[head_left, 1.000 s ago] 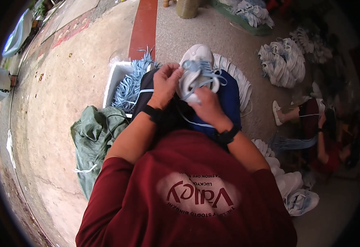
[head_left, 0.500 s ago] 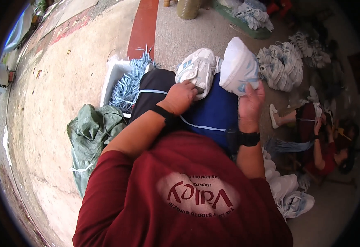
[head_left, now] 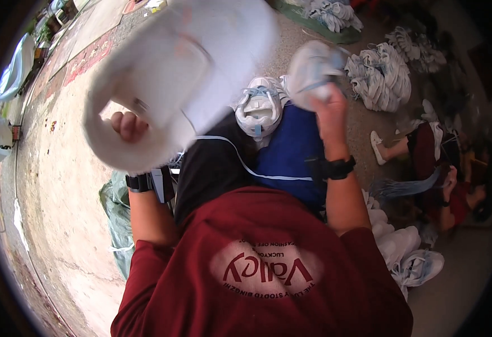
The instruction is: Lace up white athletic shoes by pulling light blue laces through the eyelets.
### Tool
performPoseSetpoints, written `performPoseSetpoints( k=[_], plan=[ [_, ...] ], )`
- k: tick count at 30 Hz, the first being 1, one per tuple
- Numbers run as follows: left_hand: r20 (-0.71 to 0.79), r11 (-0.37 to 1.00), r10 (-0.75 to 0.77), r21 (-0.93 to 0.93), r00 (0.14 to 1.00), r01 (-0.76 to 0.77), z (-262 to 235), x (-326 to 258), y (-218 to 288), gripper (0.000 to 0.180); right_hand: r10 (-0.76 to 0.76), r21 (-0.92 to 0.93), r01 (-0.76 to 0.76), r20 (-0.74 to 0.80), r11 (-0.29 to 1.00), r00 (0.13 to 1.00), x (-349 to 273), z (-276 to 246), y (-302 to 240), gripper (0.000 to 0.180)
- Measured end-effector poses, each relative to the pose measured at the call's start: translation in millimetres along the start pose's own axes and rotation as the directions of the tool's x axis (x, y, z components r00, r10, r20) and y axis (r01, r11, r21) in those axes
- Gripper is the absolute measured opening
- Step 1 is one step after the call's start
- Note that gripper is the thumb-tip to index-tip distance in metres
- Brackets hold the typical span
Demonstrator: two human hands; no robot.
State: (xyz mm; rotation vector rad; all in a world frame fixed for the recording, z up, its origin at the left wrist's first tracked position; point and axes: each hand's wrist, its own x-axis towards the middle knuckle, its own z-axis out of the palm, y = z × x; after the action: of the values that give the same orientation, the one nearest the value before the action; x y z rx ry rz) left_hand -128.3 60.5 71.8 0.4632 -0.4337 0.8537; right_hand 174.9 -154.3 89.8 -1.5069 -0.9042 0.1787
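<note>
Left hand [head_left: 129, 126] now farther out, gripping blurred white piece [head_left: 232, 53] | right hand [head_left: 332, 109] gripping blurred white-blue shoe [head_left: 306, 73] | white shoe [head_left: 259, 106] between

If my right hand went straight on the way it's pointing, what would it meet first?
Beyond the blurred white shoe piece it holds, your right hand seems to point toward the green sheet with its white pile, though depth is unclear.
</note>
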Motion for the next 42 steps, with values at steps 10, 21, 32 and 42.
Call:
performPoseSetpoints(
  k=[10, 21, 32, 42],
  plan=[
    [-0.361, 0.873, -0.006, 0.453, 0.933, 0.181, -30, -5, -39, 0.05, -0.015, -0.581, 0.526, 0.662, 0.621, 0.749, -39, 83, 60, 0.008],
    [0.011, -0.116, -0.284, 0.992, 0.959, -0.046, 2, -9, -123, 0.029, -0.109, -0.107, 0.188, 0.506, 0.976, 0.856, -56, 48, 82, 0.005],
    [0.175, -0.271, -0.709, 0.827, 0.683, -0.493, -2, -6, -175, 0.019, -0.161, -0.475, 0.216, 0.154, 0.853, 0.975, -17, 66, 58, 0.054],
    [0.177, -0.397, -0.109, 0.895, 0.978, -0.206, -1, 14, -179, 0.031, -0.029, -0.551, 0.18, 0.272, 0.815, 0.962, -31, 64, 78, 0.064]
  ],
)
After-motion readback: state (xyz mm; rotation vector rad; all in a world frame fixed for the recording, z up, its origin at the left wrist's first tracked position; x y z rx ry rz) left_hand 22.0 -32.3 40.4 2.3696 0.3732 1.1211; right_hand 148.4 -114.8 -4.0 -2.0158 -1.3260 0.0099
